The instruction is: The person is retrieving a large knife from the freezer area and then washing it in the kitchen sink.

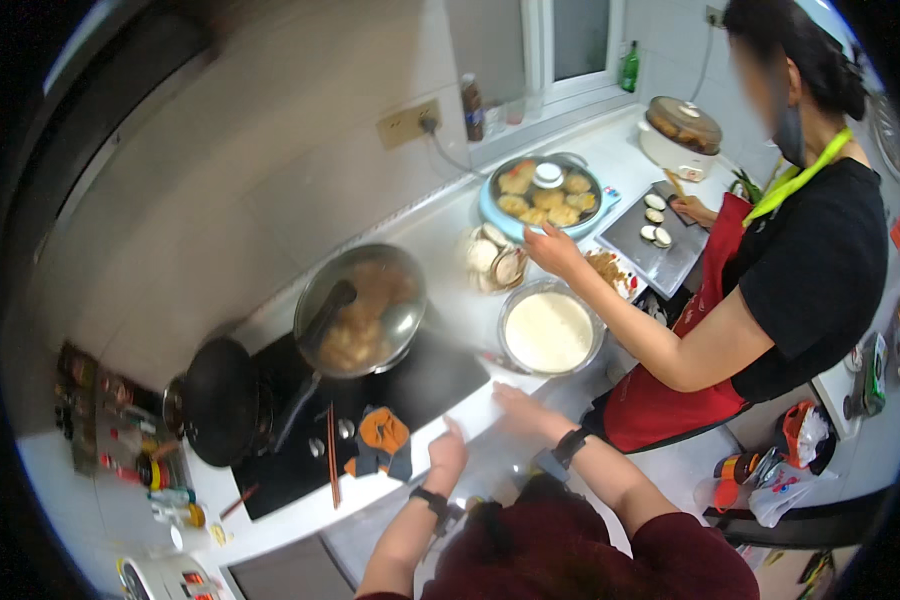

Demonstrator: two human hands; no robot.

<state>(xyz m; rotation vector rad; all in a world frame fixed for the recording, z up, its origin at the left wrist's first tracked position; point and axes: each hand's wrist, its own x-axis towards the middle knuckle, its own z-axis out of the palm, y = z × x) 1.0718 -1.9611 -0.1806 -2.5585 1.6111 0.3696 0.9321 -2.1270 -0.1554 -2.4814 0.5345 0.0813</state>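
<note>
My left hand point(448, 452) is at the front edge of the white countertop point(472, 420), thumb raised and fingers mostly hidden. Nothing shows in it. Farther right, my right hand point(523, 414), slightly blurred, reaches over the same edge and appears empty. A black hob point(435, 397) lies before me. On it stands a pan with a glass lid point(360, 311), browned food inside and a black ladle or spatula across it. Beyond my right hand is a bowl of pale batter point(549, 332). An orange and grey cloth mitt point(384, 442) and chopsticks point(334, 457) lie left of my left hand.
A co-worker in a red apron point(667, 397) stands at right, one hand point(555, 251) by a blue electric pan point(547, 195), the other at a tray of sliced pieces point(656, 240). A black wok point(221, 401) and condiment bottles point(150, 472) stand left.
</note>
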